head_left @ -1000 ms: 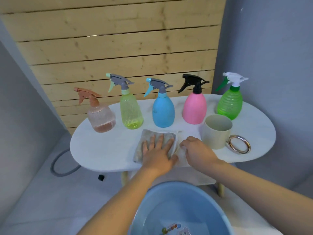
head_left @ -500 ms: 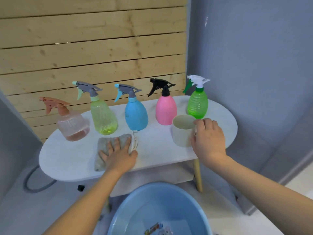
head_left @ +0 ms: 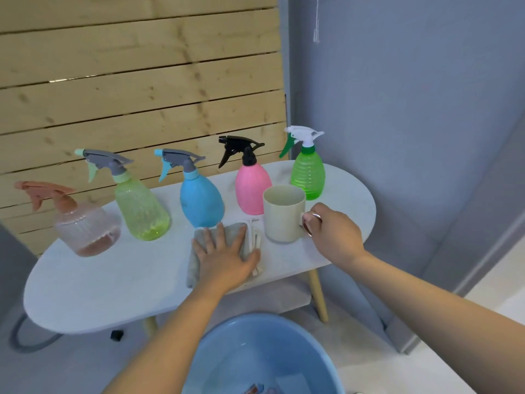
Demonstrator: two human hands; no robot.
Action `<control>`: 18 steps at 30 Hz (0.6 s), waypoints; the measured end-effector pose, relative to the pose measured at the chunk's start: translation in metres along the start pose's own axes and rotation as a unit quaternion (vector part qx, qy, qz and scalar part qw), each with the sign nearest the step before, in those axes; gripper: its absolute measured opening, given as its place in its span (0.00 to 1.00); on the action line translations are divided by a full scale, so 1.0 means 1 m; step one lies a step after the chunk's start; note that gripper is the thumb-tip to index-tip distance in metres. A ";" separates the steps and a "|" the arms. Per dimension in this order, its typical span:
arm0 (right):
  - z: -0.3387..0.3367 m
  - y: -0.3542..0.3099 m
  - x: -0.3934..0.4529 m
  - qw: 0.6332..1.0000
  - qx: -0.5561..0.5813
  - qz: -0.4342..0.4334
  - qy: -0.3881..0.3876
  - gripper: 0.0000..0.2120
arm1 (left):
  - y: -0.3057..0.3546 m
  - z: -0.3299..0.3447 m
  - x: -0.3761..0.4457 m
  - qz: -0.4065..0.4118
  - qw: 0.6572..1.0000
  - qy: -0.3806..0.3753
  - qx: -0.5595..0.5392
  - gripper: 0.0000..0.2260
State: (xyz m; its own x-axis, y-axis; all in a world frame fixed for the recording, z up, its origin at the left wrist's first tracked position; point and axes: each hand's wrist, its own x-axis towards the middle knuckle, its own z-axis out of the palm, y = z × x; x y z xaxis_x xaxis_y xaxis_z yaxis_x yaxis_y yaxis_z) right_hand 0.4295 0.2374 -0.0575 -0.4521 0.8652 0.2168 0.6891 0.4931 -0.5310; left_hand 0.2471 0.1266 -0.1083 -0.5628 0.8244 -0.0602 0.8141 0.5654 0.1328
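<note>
The left hand [head_left: 224,263] lies flat, fingers straight and spread, on the grey cloth [head_left: 194,265], which rests on the table [head_left: 113,285] in front of the blue bottle [head_left: 201,200]. The right hand [head_left: 332,237] curls its fingers round the metal ring [head_left: 310,226] at the right side of the cup [head_left: 282,217], which stands upright just beside the cloth.

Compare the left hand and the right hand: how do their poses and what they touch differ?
The left hand lies flat with fingers spread, while the right hand has its fingers curled. The left hand presses on the grey cloth; the right hand grips a metal ring beside the beige cup. Both are over the white table.
</note>
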 end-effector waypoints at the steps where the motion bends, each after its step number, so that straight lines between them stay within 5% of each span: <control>1: -0.007 0.002 0.001 1.000 -0.005 -0.003 0.016 0.12 | 0.009 0.005 0.003 0.002 1.000 -0.009 -0.007 0.31; 6: -0.037 0.003 0.013 0.994 -0.050 -0.025 0.097 0.12 | 0.050 0.007 0.015 0.014 0.999 -0.027 0.012 0.32; 12: -0.042 0.016 0.023 0.992 -0.073 -0.014 0.102 0.12 | 0.129 0.016 0.019 0.140 0.988 -0.056 0.042 0.33; 18: -0.032 0.017 0.023 0.993 -0.079 -0.031 0.088 0.12 | 0.076 0.016 0.002 0.143 0.987 -0.029 0.067 0.32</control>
State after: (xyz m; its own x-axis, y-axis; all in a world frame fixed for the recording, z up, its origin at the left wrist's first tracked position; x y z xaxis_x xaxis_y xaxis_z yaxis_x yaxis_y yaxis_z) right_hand 0.4491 0.2690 -0.0351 -0.3994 0.8288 0.3920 0.7496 0.5413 -0.3808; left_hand 0.3104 0.1723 -0.1145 -0.3021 0.9484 -0.0960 0.9520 0.3053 0.0204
